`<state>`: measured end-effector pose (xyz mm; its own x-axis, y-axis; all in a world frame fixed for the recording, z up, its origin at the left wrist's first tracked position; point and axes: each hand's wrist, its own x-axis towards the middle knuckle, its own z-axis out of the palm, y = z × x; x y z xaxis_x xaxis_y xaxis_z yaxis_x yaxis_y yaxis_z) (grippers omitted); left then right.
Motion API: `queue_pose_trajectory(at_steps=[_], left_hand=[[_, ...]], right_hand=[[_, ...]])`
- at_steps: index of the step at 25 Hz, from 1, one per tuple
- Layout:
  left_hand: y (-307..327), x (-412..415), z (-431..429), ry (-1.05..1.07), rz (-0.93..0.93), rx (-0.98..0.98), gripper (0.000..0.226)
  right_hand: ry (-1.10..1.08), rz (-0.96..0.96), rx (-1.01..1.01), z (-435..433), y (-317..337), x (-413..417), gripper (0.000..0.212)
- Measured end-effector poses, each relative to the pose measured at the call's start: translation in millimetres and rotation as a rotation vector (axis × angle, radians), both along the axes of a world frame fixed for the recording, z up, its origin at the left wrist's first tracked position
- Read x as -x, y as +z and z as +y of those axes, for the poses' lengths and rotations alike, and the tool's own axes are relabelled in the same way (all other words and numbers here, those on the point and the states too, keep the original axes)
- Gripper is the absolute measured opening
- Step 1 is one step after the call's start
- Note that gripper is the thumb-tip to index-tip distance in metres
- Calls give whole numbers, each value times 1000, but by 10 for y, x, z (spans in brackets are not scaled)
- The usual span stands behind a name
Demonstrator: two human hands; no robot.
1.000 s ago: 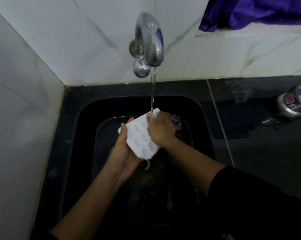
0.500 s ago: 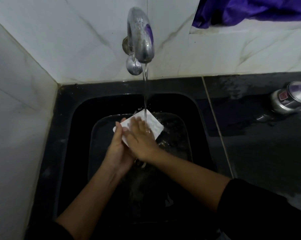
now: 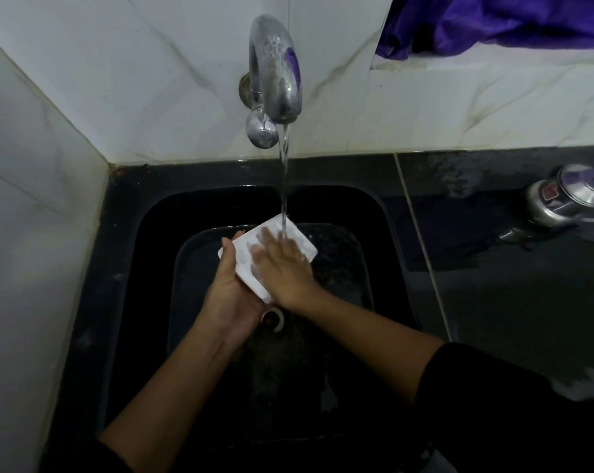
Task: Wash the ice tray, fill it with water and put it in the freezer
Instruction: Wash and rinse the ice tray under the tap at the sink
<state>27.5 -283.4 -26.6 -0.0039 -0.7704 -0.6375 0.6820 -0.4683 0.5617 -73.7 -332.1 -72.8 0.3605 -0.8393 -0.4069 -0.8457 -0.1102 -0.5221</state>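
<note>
Ice tray (image 3: pixel 304 245) in left hand (image 3: pixel 232 295), grip curled; right hand (image 3: pixel 283 268) flat on it

Single view only, from a wide-angle camera worn on the head. Looking forward and steeply down into a black sink (image 3: pixel 148 268), from just above its near edge. Close in, with both forearms entering from the bottom of the frame and meeting at centre, left hand (image 3: pixel 232 295) and right hand (image 3: pixel 285 268) on a white ice tray (image 3: pixel 245 261) below the tap (image 3: pixel 276 70). Facing the tiled back wall (image 3: pixel 152 80), with a side wall (image 3: pixel 32 233) hard against the left and a dark table (image 3: pixel 510 319) running off to the right. Slightly bent at the edges by the wide lens.
</note>
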Motion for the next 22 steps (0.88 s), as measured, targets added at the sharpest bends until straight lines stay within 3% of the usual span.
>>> queue_pose_trajectory(at_steps=[2, 3, 6, 10, 14, 16, 17, 19, 22], left_hand=[[91, 3, 108, -96, -26, 41, 54], [142, -26, 151, -146, -37, 58, 54], [227, -332, 121, -176, -76, 73, 56], [123, -837, -12, -96, -207, -3, 61], [-113, -723, -130, -30, -610, -178, 40], [-258, -560, -188, -67, -818, -177, 50], [-370, -476, -231, -124, -873, -143, 67], [-477, -212, -280, -276, -855, -100, 97], [0, 188, -147, -233, -430, 42, 62]], right_hand=[[-168, 123, -4, -394, -66, 276, 65], [-306, 89, -69, -557, -64, 430, 65], [-579, -255, -208, -602, 58, 644, 71], [-713, -738, -405, -517, 382, 694, 42], [-758, -905, -370, -343, 641, 551, 46], [-785, -998, -420, -245, 688, 427, 45], [-805, -1040, -422, -217, 688, 354, 43], [-836, -1053, -350, -170, 664, 209, 38], [-741, -906, -124, -83, 578, 81, 36]])
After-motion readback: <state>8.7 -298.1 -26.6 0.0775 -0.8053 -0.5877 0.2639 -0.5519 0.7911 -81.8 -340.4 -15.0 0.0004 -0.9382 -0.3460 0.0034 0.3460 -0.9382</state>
